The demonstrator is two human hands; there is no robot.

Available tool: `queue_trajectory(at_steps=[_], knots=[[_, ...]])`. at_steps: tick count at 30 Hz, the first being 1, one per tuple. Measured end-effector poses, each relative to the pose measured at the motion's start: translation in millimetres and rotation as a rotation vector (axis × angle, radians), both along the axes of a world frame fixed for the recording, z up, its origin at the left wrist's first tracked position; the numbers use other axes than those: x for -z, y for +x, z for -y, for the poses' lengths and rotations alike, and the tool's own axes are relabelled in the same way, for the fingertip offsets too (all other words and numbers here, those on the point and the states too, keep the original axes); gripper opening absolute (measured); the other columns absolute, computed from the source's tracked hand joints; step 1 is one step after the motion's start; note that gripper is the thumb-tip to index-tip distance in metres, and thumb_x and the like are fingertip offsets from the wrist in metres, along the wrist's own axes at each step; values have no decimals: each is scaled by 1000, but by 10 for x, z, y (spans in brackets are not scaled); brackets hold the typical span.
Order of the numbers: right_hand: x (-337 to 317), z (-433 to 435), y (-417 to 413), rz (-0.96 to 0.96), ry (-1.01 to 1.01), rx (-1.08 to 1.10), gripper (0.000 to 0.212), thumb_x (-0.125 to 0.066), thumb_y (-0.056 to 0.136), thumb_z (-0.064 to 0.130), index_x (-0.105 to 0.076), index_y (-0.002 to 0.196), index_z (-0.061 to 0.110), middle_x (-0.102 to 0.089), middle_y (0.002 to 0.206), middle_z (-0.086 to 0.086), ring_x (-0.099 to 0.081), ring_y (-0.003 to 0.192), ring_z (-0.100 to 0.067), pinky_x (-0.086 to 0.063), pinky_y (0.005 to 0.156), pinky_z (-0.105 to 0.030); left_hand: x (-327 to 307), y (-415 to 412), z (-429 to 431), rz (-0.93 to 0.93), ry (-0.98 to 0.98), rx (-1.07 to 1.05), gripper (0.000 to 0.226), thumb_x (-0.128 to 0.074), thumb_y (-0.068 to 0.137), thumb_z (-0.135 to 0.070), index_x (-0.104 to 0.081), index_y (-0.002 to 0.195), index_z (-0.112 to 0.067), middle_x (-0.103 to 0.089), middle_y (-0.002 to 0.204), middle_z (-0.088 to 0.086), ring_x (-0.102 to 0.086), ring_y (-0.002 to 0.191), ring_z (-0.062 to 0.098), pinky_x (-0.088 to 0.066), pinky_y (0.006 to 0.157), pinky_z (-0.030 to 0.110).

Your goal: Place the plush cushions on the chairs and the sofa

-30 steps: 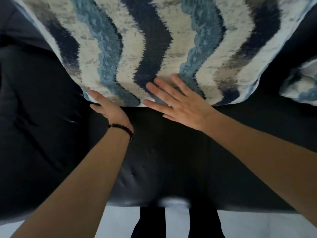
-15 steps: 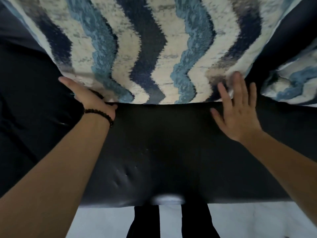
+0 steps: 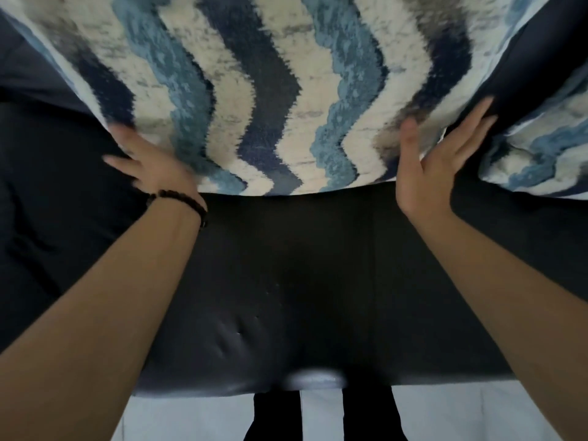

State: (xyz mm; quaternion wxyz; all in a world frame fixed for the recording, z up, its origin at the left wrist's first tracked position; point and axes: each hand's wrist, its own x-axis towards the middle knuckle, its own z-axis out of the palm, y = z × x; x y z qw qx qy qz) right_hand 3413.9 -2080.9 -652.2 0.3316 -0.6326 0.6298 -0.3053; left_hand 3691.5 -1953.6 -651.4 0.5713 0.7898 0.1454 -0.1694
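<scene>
Where the view begins, nearest the camera, a pale floor shows along the bottom edge with two dark legs standing on it, close against the front of a black sofa. Its smooth seat fills the middle of the view and carries a few small dents and a bright glint at the front edge. Two bare forearms reach forward across that seat, one from each lower corner. On the left wrist sits a bracelet of dark beads. Beyond it the left hand lies open with fingers spread, pressed against the lower left corner of a plush cushion; it grips nothing, only lying flat on the fabric, and it is somewhat blurred. The right hand is likewise open, fingers straight and pointing up, its thumb against the cushion's lower right corner while the fingers reach up along that side edge; nothing is clasped in it. This cushion, patterned in wavy stripes of cream, light blue, navy and grey, stands on the seat, its lower edge touching the black surface, and fills the top of the view. Farther right, a second cushion with the same pattern rests on the seat just beside the first, partly cut off by the picture's edge
</scene>
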Motion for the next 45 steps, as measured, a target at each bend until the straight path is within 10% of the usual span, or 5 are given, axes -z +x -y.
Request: queue_trajectory(at_steps=[6, 12, 22, 32, 45], knots=[[-547, 452, 631, -699, -845, -712, 83, -43, 95, 71, -38, 153, 12, -33, 147, -46, -31, 136, -66, -14, 115, -70, -374, -36, 195, 1058, 567, 810, 70, -37, 104, -51, -23, 158, -9, -10, 159, 40, -9, 150, 53, 0, 117, 65], [-667, 796, 619, -948, -664, -880, 95, -23, 89, 87, -11, 162, 27, -10, 165, -29, -10, 151, -52, -5, 121, -66, -399, 247, 381, 972, 685, 904, 71, -18, 101, -67, -14, 161, -28, -4, 166, 27, -2, 154, 42, 3, 117, 70], [24, 131, 264, 215, 465, 104, 157, -56, 42, 102, 16, 160, 25, -1, 170, 2, -11, 155, -15, -14, 128, -41, -302, -180, -59, -6, -18, 330, 132, -16, 46, -83, 5, 159, -18, 7, 169, 4, 3, 157, 27, -5, 126, 51], [-93, 48, 318, -401, -383, -317, 111, -62, 87, 70, -24, 153, -9, -4, 151, -53, -5, 145, -66, -7, 120, -69, -64, -323, -185, 676, 358, 729, 73, -36, 106, -50, -10, 160, -10, 9, 163, 32, 9, 152, 45, 3, 124, 46], [-737, -348, -10, -529, -24, -529, 79, -35, 104, 59, -5, 162, 15, 6, 169, -18, -1, 155, -42, -12, 125, -55, -589, -695, -578, 386, 514, 1004, 65, -29, 107, -49, -8, 161, -20, 3, 169, 13, 5, 156, 32, 0, 126, 47]])
